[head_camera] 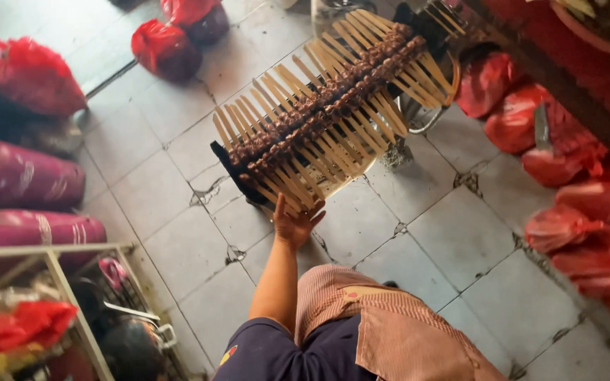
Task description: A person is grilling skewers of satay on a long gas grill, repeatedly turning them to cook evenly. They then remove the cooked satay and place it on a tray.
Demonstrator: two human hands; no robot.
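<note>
Your fingers are spread wide and flat under the near end of a long tray, palm up, bearing it from below. This is one hand on a bare forearm that reaches out from your body; which hand it is cannot be told, and the other hand is out of sight.

The tray is dark and narrow and runs away from you, up and to the right, held above the floor. On it lie skewers, too many and too tightly packed to count. The browned meat forms two dark bands along the middle of the tray, and the pale wooden sticks fan out over both long edges. The far end of the tray reaches a round metal vessel at the top of the view; what it holds cannot be seen.

The floor is pale square tiles with dark, cracked joints.

To the right, red plastic bags lie heaped along a dark ledge, about ten, knotted and full, contents hidden. At top left, two more red bags sit on the floor, and one larger red bag lies at the left edge.

Below that, two long purple sacks with pale printed bands lie stacked at the left.

At bottom left, a pale-framed wire rack holds crumpled red and yellow bags and dark round things.

You wear a striped apron over dark clothing.
</note>
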